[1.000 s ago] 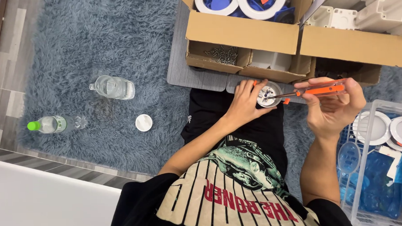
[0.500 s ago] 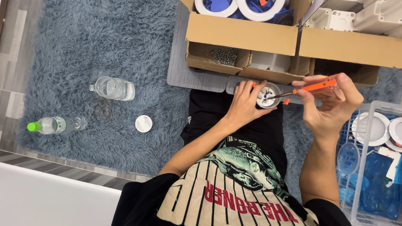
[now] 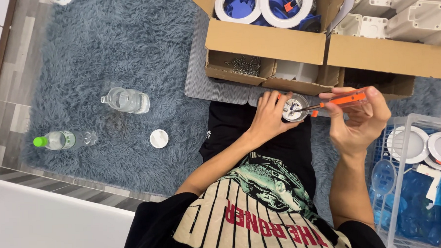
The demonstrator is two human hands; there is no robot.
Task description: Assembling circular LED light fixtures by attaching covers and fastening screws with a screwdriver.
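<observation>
left hand (image 3: 268, 118) gripping round fitting (image 3: 294, 108), frame centre | right hand (image 3: 359, 120) clasping orange screwdriver (image 3: 338, 101), tip on fitting

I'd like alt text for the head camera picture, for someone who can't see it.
Seen from above, a seated person's left hand holds a small round fitting while the right hand points an orange-handled screwdriver into it. Open cardboard boxes lie ahead on a shaggy blue-grey rug, with two water bottles to the left.
</observation>
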